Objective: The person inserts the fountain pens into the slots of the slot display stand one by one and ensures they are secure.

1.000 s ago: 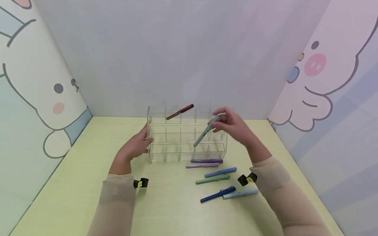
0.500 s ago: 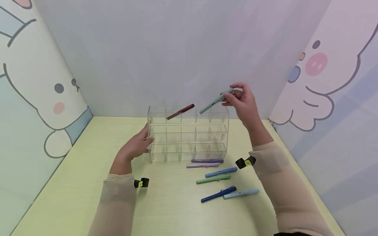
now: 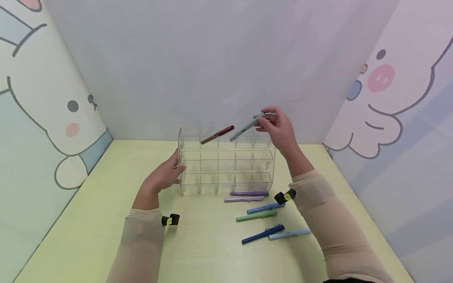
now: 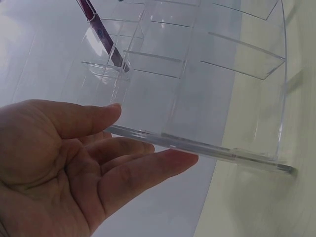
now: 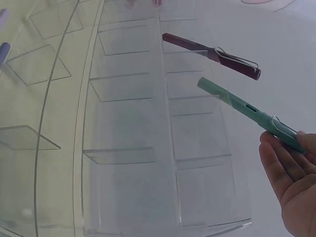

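A clear tiered pen rack (image 3: 226, 155) with rows of compartments stands at the back of the table. My left hand (image 3: 163, 173) grips its left side panel, thumb on one side and fingers on the other (image 4: 143, 173). Between thumb and fingertips my right hand (image 3: 279, 127) pinches a pale teal pen (image 3: 247, 127) near its clip end. The pen tilts down to the left, its lower end over the top row in the head view. A dark red pen (image 3: 217, 135) leans in that row, just left of the teal one (image 5: 247, 109).
In front of the rack lie a dark purple pen (image 3: 249, 193) and a lilac pen (image 3: 244, 199). Nearer are a blue pen (image 3: 263, 208), a green pen (image 3: 256, 215), a navy pen (image 3: 263, 234) and a light blue pen (image 3: 288, 234). A grey wall (image 3: 226, 70) rises behind.
My right hand has raised the teal pen from in front of the rack to above it, then brought it left and lower, beside the red pen. The left hand stays on the rack.
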`<state>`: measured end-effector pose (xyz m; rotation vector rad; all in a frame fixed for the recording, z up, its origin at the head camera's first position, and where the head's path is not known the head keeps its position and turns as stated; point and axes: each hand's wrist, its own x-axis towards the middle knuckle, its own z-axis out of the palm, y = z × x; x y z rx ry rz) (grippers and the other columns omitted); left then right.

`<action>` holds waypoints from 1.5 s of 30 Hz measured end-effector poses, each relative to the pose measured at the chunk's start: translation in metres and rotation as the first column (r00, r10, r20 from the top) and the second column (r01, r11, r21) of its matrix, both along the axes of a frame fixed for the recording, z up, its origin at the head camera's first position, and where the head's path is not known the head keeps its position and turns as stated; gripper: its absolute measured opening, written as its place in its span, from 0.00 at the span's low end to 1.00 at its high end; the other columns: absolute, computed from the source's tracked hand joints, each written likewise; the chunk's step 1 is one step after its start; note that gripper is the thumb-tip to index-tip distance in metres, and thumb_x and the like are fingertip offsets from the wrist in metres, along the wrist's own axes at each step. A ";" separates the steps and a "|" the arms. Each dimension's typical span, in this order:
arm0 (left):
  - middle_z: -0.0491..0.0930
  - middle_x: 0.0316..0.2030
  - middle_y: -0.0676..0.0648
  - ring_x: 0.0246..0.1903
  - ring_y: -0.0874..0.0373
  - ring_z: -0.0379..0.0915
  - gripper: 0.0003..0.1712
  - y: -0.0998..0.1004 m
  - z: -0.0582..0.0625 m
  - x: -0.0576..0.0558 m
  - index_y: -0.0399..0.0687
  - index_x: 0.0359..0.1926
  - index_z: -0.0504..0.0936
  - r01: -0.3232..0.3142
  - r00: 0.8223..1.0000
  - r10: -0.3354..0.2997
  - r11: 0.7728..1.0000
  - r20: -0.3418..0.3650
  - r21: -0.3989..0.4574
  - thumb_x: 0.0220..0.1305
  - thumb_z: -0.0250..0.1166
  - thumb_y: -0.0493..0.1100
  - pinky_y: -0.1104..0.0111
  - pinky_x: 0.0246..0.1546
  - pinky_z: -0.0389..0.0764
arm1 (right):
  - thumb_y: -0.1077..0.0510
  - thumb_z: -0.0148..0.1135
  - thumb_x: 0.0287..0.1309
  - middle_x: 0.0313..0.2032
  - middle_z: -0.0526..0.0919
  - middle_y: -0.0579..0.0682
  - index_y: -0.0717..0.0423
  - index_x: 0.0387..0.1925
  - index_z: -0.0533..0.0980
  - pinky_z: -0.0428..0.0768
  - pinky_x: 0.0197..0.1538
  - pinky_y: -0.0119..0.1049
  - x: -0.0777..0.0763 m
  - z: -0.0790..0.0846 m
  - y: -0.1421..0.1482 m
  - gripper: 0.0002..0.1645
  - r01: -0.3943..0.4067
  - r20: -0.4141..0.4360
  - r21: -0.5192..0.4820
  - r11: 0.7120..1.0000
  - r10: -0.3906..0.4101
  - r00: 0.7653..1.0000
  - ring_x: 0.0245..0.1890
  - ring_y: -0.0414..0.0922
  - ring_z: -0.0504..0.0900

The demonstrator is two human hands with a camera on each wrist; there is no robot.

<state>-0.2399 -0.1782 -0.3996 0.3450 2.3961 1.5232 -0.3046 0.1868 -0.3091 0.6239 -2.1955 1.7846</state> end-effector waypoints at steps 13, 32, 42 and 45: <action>0.37 0.78 0.46 0.71 0.36 0.54 0.42 0.000 -0.001 0.000 0.84 0.74 0.30 -0.001 1.000 0.001 1.000 -0.003 -0.006 0.78 0.45 0.42 0.44 0.53 0.79 | 0.54 0.58 0.69 0.50 0.83 0.59 0.60 0.56 0.71 0.83 0.53 0.44 0.001 -0.016 -0.010 0.20 -0.004 0.053 0.145 0.989 -0.004 0.999 0.48 0.50 0.84; 0.38 0.78 0.44 0.70 0.34 0.55 0.43 -0.001 -0.001 0.000 0.82 0.74 0.28 0.001 1.000 -0.002 1.000 -0.013 -0.023 0.78 0.45 0.42 0.45 0.52 0.80 | 0.47 0.59 0.68 0.55 0.81 0.52 0.50 0.64 0.72 0.81 0.57 0.41 0.006 -0.011 -0.007 0.26 0.023 0.050 0.316 0.949 -0.041 0.998 0.49 0.47 0.84; 0.39 0.78 0.46 0.70 0.35 0.56 0.43 0.000 -0.002 0.000 0.84 0.74 0.30 0.004 1.000 -0.005 1.000 -0.014 -0.015 0.78 0.46 0.42 0.45 0.52 0.80 | 0.46 0.58 0.68 0.60 0.78 0.47 0.44 0.67 0.69 0.78 0.61 0.39 0.028 -0.005 0.023 0.28 0.119 -0.051 0.285 0.951 -0.109 0.993 0.58 0.42 0.79; 0.38 0.78 0.46 0.70 0.35 0.55 0.43 0.001 0.002 0.002 0.83 0.74 0.30 0.007 1.000 -0.007 1.000 -0.017 -0.013 0.78 0.45 0.42 0.44 0.52 0.79 | 0.47 0.58 0.68 0.61 0.77 0.47 0.44 0.67 0.69 0.77 0.62 0.37 0.040 -0.004 0.034 0.28 0.147 -0.059 0.315 0.938 -0.135 0.989 0.59 0.42 0.79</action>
